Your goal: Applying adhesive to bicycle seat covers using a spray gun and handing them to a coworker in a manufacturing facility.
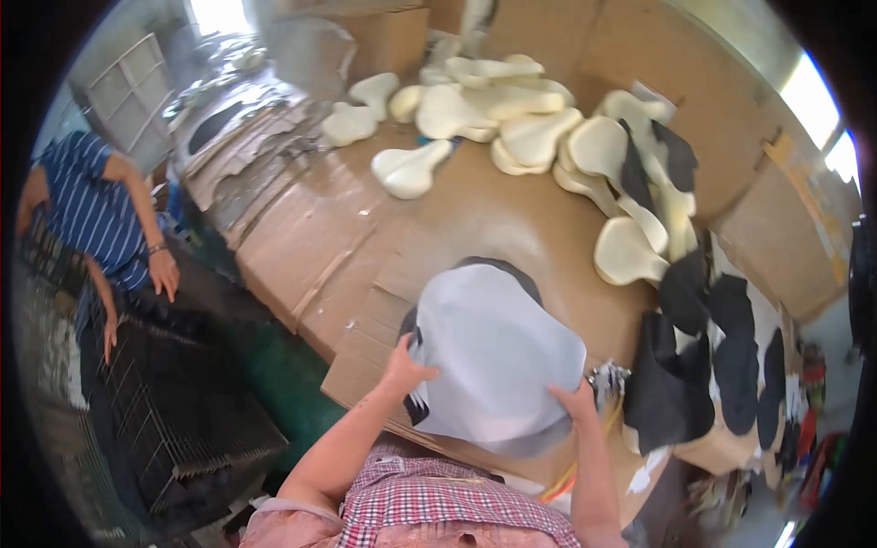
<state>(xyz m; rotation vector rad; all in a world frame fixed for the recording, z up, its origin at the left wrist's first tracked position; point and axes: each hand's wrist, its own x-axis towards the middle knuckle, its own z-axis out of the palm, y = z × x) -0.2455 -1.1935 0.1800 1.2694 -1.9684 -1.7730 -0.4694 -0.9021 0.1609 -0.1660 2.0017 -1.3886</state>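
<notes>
Grey-white sheet point(498, 356) lies near the front edge of the cardboard-covered surface point(475, 215), draped over a dark form point(498, 268) whose rim shows at the far side and under the near side. Both hands hold this sheet. The left hand point(405, 370) pinches its left border, fingers closed on the material. The right hand point(577, 400) presses or pinches the near right border; I cannot tell exactly which, because the fingers are partly hidden. The sheet lies straight ahead, between the two hands, and its long axis runs about from the front edge to the far edge of the surface. Both hands are equally near, each on its own side.

At the far edge there is a heap of cream foam pads point(512, 119), and more of them go along the right side. Black covers point(703, 356) are piled at the right front corner, very near the right hand, with a small metal tool point(607, 374) just beside that hand. Nothing stands between the hands and the sheet. Left of the surface, another person in a striped shirt point(91, 210) stands near a dark wire rack point(174, 393).
</notes>
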